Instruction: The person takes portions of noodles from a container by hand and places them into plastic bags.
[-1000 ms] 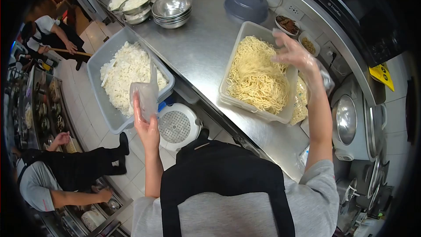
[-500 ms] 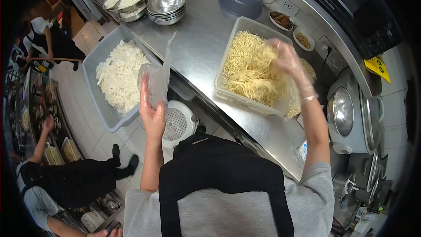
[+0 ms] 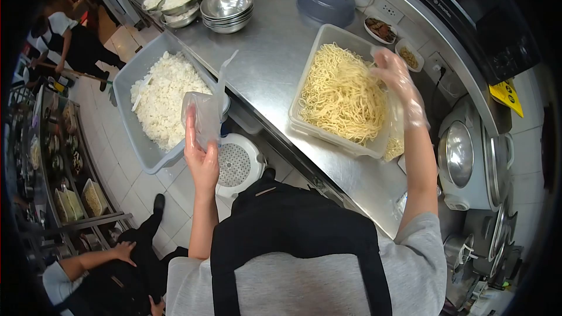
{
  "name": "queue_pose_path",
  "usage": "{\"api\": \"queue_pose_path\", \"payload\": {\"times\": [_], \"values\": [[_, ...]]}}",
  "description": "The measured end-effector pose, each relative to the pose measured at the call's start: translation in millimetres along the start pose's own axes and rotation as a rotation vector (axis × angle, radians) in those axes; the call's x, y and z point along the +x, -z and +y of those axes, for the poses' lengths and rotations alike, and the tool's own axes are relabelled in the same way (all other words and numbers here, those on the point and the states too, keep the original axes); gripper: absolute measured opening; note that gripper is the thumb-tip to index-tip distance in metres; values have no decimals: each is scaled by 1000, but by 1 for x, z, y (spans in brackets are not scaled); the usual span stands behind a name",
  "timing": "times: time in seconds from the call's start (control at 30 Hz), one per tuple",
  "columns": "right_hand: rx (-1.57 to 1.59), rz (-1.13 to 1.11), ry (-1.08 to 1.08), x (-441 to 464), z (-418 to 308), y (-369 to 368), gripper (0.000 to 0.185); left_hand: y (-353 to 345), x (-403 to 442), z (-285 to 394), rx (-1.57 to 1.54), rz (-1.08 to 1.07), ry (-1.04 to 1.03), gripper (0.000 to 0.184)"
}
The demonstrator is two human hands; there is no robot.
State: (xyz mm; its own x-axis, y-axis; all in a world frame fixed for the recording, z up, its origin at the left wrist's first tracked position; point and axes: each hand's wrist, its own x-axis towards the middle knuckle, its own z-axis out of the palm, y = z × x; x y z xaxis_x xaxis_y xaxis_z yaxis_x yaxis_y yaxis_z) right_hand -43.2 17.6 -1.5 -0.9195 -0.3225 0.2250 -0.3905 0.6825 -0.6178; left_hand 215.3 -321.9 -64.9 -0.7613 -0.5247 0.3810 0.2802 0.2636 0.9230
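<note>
My left hand (image 3: 202, 161) holds a clear plastic bag (image 3: 202, 118) upright, beside a grey tub (image 3: 153, 165) of white rice (image 3: 167, 99). My right hand (image 3: 398, 76), in a thin clear glove, is over the right edge of a translucent container (image 3: 298, 120). Yellow noodles (image 3: 342, 96) fill that container. The fingers are bent near the noodles, and whether they hold any strands cannot be made out. Part of another bag of noodles (image 3: 394, 147) shows beside the container.
Stacked metal bowls (image 3: 227, 9), rice-filled bowls (image 3: 180, 1), a dark lid (image 3: 326, 3) and two small food dishes (image 3: 380, 29) stand on the steel counter (image 3: 263, 61). A white perforated stool (image 3: 234, 164) is below. Two other people (image 3: 70, 41) are at left.
My right hand reached into the noodles, stirred or lifted some, and has drawn back to the container's right edge. The nearer person at lower left has moved lower.
</note>
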Motion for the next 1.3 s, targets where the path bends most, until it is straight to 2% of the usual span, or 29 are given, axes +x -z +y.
{"api": "queue_pose_path", "payload": {"times": [0.07,0.13,0.17,0.23,0.3,0.33,0.4,0.43,0.5,0.53,0.57,0.63,0.7,0.73,0.77,0.83,0.93,0.97,1.03,1.1,1.17,1.2,1.27,1.3], "values": [[-261,-369,-425,-9,1,17,52,3,0,-1,-26,44,20,69],[-379,-367,-489,-49,-12,1,63,4,-2,-4,-52,52,52,69],[-383,-285,-365,-61,13,-20,71,3,-5,-6,-77,52,87,69],[-383,-208,-252,-71,25,-44,80,-1,-11,-14,-31,15,69,68],[-93,-98,-302,-66,19,-62,98,-6,-12,-15,13,-38,37,68],[-98,-85,-303,-58,20,-60,98,-12,-11,-14,-13,-53,20,68],[-41,-90,-481,-47,22,-54,86,-23,-11,-7,-34,-74,12,69],[-44,-82,-482,-45,23,-48,86,-27,-11,-4,-40,-77,8,69],[61,45,-307,-35,25,-32,69,-33,-8,2,-65,-97,-56,68],[397,33,-179,-33,28,-27,56,-32,-7,4,-67,-94,-54,68],[395,31,-179,-26,31,-22,56,-31,-6,5,-60,-91,-45,68],[141,24,-192,-13,11,1,56,-30,-6,7,-49,-85,-37,68],[591,39,-136,-39,-70,27,55,-27,-7,7,-84,-64,-23,67],[704,-14,-62,-35,-73,36,55,-26,-9,6,-80,-58,-21,67],[574,-107,-91,-28,-84,48,54,-24,-10,5,-50,-51,-25,67],[-249,83,-104,-20,-115,50,52,-20,-13,2,-14,-41,-28,67],[-317,-66,-59,17,-58,10,59,-15,-17,0,-23,-33,4,67],[-176,-177,7,19,-50,-2,65,-15,-18,2,-6,-21,6,67],[392,-276,-250,5,-43,-4,70,-10,-17,3,16,5,5,67],[335,-156,-209,-3,-7,-12,85,0,-17,0,9,53,-20,67],[297,-168,-237,-19,54,-40,94,8,-20,-3,-13,88,9,67],[296,-169,-221,-25,47,-44,94,9,-20,-5,-41,97,46,67],[159,47,-230,-43,31,-61,102,8,-21,-10,-12,77,58,68],[162,46,-235,-46,28,-62,102,8,-23,-9,16,50,72,68]]}}
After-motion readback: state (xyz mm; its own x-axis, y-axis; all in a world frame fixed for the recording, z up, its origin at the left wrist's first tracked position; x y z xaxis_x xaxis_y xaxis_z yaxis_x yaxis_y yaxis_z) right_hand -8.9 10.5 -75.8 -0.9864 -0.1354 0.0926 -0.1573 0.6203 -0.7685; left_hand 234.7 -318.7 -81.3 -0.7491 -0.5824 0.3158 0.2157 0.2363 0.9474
